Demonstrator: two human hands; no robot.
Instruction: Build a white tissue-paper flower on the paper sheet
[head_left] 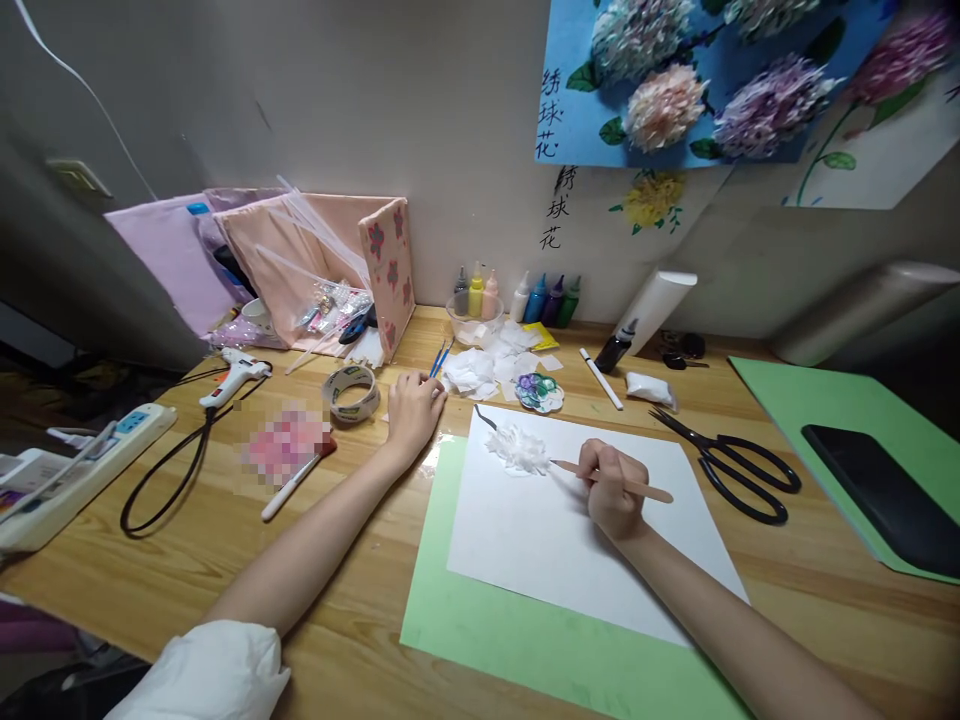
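My right hand is closed around a wooden-handled paintbrush. Its dark tip points left, at the edge of a fluffy white paper flower. That flower is on a white sheet, with a short dark stroke above its left side. Under the sheet lies green paper. My left hand rests on the table left of the sheet, fingers loosely bent, fingertips beside two blue thin brushes. White paper scraps and a paint-stained flower-shaped palette are just beyond.
Black scissors and a phone lie to the right. Paint bottles line the wall. Leftward are a tape roll, a glue gun, a power strip and a fabric box. Flower pictures hang above.
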